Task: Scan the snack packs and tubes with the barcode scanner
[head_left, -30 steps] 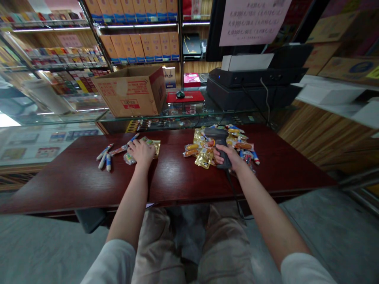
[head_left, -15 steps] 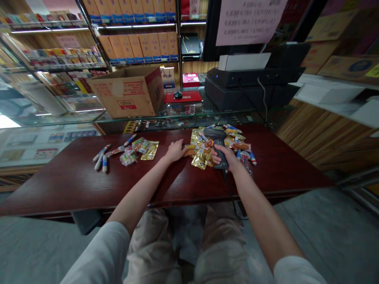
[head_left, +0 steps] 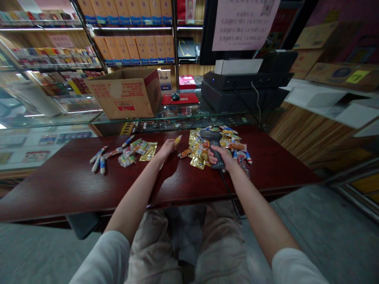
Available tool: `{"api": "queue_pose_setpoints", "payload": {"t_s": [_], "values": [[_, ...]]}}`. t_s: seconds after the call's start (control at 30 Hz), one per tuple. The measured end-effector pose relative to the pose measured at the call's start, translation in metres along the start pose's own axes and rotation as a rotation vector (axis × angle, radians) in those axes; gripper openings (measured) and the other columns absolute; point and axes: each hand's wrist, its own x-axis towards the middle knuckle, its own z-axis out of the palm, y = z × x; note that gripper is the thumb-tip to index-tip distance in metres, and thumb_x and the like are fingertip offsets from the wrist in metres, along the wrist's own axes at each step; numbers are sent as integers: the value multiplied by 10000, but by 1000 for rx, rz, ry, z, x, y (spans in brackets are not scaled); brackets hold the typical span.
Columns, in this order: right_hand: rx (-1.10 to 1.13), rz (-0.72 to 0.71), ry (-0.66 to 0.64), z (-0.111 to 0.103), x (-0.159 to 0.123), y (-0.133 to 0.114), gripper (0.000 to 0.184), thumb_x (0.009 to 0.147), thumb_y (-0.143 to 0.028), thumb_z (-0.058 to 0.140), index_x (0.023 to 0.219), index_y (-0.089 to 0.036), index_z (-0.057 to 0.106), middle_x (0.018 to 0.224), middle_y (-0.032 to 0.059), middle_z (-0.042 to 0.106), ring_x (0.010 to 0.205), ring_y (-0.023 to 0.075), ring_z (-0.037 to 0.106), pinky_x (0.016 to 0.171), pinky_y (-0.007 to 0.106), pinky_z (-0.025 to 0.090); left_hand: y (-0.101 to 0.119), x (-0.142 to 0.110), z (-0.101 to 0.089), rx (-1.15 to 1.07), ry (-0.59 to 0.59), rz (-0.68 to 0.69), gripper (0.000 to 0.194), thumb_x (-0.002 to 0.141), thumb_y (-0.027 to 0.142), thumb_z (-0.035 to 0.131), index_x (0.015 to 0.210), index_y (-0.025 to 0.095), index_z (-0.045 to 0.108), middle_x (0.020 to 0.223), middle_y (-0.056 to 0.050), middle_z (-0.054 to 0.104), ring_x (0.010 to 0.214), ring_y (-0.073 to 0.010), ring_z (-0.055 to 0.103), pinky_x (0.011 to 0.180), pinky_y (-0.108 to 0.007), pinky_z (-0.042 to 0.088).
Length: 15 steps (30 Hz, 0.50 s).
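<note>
Barcode scanner (head_left: 213, 148) is held in the right hand (head_left: 220, 157), fingers wrapped round its black handle, above one heap of snack packets (head_left: 201, 154) on a dark red table (head_left: 59, 185). The left hand (head_left: 166, 150) pinches one yellow snack stick (head_left: 178, 140) between the heaps; four blue-and-white tubes (head_left: 99, 154) and a second, smaller packet heap (head_left: 133, 152) lie to the left

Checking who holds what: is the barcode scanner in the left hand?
No, the right hand grips the barcode scanner, while the left hand holds a small snack.
</note>
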Motion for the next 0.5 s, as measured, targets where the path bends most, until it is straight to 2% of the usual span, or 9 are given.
{"api": "queue_pose_setpoints", "payload": {"t_s": [0.1, 0.2, 0.33, 0.43, 0.5], "values": [[-54, -26, -3, 14, 2, 0, 371, 709, -404, 780, 838, -214, 488, 557, -88, 488, 368, 49, 355, 361, 189, 306, 13, -14, -18, -329, -58, -75, 286, 904, 429, 520, 1040, 197, 618, 766, -12, 571, 573, -102, 461, 588, -257, 424], [-101, -39, -40, 32, 5, 5, 352, 731, -391, 765, 852, -217, 484, 558, -89, 495, 358, 54, 371, 350, 194, 311, 23, -25, -28, -477, -168, -94, 393, 920, 556, 516, 1026, 195, 630, 722, -6, 524, 529, -85, 397, 564, -248, 428], [-101, -57, -85, 49, 9, 17, 353, 741, -402, 755, 890, -216, 494, 567, -92, 504, 350, 53, 379, 348, 193, 314, 24, -33, -29, -416, -197, -49, 420, 876, 537, 634, 1129, 201, 636, 807, -15, 566, 614, -85, 481, 644, -255, 462], [-66, -57, -91, 51, 9, 22, 374, 736, -417, 760, 912, -216, 498, 561, -95, 504, 348, 49, 370, 348, 187, 304, 19, -35, -27, -342, -244, -6, 479, 804, 482, 739, 1169, 195, 621, 903, -24, 616, 767, -109, 581, 765, -272, 480], [-52, -42, -100, 50, 8, 23, 375, 733, -418, 761, 908, -217, 497, 546, -96, 494, 344, 49, 359, 344, 186, 294, 16, -35, -26, -291, -268, 28, 499, 790, 474, 752, 1176, 200, 596, 956, -24, 636, 814, -117, 603, 806, -282, 477]]}}
